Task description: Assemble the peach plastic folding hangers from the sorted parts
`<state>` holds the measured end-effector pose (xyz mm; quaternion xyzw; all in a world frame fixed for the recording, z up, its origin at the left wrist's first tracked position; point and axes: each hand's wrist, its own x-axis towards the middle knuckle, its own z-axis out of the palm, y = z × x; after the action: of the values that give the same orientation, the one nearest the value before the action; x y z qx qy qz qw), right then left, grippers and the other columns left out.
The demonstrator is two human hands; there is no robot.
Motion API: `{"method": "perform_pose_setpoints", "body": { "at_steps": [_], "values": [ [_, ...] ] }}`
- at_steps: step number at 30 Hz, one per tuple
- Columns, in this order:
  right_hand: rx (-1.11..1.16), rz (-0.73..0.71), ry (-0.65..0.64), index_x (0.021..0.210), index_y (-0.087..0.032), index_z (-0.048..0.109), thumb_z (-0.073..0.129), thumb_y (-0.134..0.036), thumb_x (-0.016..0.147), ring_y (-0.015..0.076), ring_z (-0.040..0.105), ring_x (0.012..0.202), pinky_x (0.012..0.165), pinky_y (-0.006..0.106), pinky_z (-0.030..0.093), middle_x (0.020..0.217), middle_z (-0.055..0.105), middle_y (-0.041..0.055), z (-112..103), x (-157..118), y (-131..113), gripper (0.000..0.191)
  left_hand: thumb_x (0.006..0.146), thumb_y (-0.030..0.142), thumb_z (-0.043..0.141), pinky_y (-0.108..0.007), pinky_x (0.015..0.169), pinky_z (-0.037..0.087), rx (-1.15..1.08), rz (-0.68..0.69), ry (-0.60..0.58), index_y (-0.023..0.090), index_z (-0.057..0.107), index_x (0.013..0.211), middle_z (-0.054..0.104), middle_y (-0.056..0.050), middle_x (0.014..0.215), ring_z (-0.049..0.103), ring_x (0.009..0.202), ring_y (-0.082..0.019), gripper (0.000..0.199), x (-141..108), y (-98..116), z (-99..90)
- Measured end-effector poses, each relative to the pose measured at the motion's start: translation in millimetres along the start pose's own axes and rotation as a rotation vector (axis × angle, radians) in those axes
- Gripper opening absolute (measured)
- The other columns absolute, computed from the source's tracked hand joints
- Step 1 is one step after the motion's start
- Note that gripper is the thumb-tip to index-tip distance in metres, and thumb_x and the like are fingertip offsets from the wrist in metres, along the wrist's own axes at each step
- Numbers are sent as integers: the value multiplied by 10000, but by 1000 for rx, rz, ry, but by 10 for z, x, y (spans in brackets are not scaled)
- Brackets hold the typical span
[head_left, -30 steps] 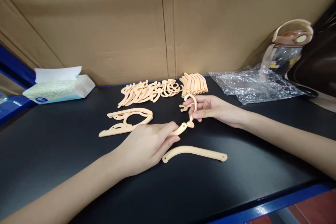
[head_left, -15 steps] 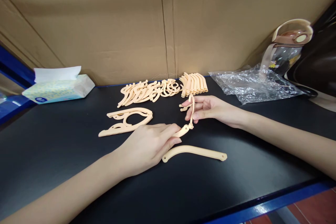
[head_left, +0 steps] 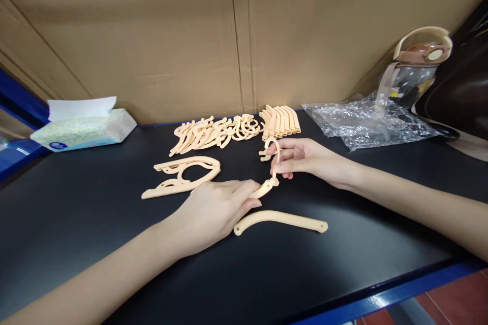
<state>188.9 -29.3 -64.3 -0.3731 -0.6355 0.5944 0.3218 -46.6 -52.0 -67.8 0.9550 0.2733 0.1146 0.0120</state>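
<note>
My left hand (head_left: 217,213) is closed on a peach plastic hanger arm (head_left: 262,190), whose jointed end sticks out past the fingers. A curved hanger hook (head_left: 278,155) rises from that end, and my right hand (head_left: 301,157) pinches it between thumb and fingers. The hook's base meets the arm's tip; whether they are locked together I cannot tell. In front of the hands lies a separate curved hanger arm (head_left: 280,217) with a hole at each end. Left of my left hand rests a folded hanger (head_left: 198,183). A small peach piece (head_left: 264,155) shows partly behind my right fingers.
Along the cardboard wall lie a pile of peach hanger parts (head_left: 202,134) and a row of hanger arms (head_left: 281,121). A tissue pack (head_left: 84,129) stands at the left. At the right are a clear plastic bag (head_left: 373,122) and a water bottle (head_left: 414,76).
My right hand has turned the hook, so its curve now faces the camera more broadly. My left hand keeps its hold on the hanger arm.
</note>
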Motion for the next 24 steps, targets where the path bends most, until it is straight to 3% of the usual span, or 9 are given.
{"method": "perform_pose_setpoints", "body": {
  "at_steps": [8, 24],
  "values": [
    [-75, 31, 72, 1007, -171, 549, 693, -266, 741, 96, 525, 628, 541, 211, 418, 774, 641, 16, 24, -29, -30, 317, 976, 282, 331, -233, 492, 322, 63, 4, -10, 200, 441, 885, 579, 45, 702, 586, 584, -122, 165, -6, 16, 0],
    [-151, -29, 111, 992, -160, 551, 677, -266, 754, 95, 531, 639, 537, 210, 423, 766, 624, 4, 60, -36, -27, 289, 978, 302, 304, -251, 419, 246, 246, 23, 39, 195, 433, 810, 569, 54, 606, 572, 488, -127, 238, 3, 45, 8]
  ]
}}
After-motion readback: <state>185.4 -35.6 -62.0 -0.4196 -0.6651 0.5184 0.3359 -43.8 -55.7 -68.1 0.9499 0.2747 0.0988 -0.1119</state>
